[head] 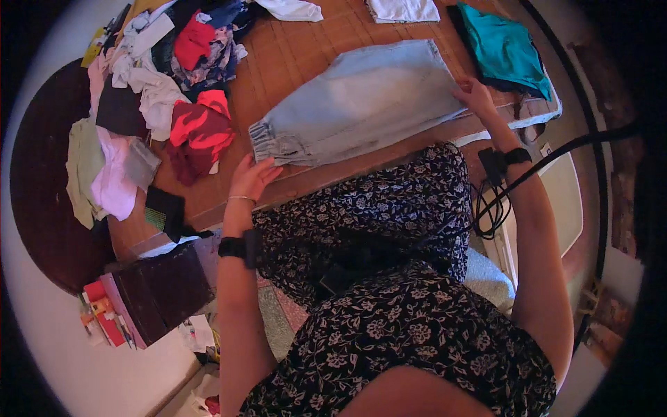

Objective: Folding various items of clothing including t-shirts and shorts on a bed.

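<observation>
Light blue denim trousers [359,99] lie lengthwise, one leg over the other, on a bed with an orange-brown patterned cover [292,41]. Their gathered elastic end is at the left and the other end is at the right. My left hand [252,178] is at the lower corner of the gathered end, fingers spread and fingertips touching or just beside the cloth. At the right end, my right hand [473,97] has thumb and fingers close together at the denim's edge; whether they pinch the cloth cannot be told.
A heap of mixed clothes [156,78] covers the bed's left side, with a red patterned garment [200,133] nearest. A teal folded garment [508,49] lies at the right and a white folded one [404,9] at the back. Black cable [568,146] runs past my right forearm. A dark cabinet [164,286] stands lower left.
</observation>
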A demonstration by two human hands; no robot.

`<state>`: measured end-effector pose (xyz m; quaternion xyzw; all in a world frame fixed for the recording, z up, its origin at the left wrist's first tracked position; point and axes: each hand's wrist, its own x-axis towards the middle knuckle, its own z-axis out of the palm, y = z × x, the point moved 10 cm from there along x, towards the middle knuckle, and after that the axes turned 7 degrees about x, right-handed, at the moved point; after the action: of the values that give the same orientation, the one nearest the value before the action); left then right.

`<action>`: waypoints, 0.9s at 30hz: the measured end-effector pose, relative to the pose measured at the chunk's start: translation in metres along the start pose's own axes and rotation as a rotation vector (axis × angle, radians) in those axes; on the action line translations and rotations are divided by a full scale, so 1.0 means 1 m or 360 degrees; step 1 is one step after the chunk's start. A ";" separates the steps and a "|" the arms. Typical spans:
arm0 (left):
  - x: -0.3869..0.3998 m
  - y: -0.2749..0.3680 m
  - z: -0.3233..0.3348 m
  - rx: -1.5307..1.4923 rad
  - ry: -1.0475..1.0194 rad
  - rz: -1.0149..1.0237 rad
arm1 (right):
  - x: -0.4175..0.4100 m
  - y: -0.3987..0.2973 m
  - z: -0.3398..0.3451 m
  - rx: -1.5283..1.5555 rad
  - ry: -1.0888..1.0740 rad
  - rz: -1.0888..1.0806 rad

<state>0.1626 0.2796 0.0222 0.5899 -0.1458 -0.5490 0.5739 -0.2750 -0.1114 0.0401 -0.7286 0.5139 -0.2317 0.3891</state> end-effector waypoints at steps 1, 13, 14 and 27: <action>-0.001 -0.001 -0.006 0.0107 0.0038 -0.0015 | -0.002 -0.004 0.006 0.0019 -0.0065 0.0039; -0.042 0.044 0.107 0.3002 0.0694 0.1211 | -0.007 -0.038 0.003 -0.0496 0.0118 -0.0065; -0.042 0.042 0.103 0.3000 0.0704 0.1211 | -0.004 -0.038 0.005 -0.0496 0.0117 -0.0074; 0.017 0.098 0.117 0.3225 0.0642 0.0841 | -0.024 -0.032 0.046 -0.0007 -0.0393 0.0002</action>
<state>0.1183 0.1764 0.1264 0.8218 -0.5601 0.0780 -0.0700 -0.2317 -0.0687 0.0407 -0.7520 0.4632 -0.1389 0.4479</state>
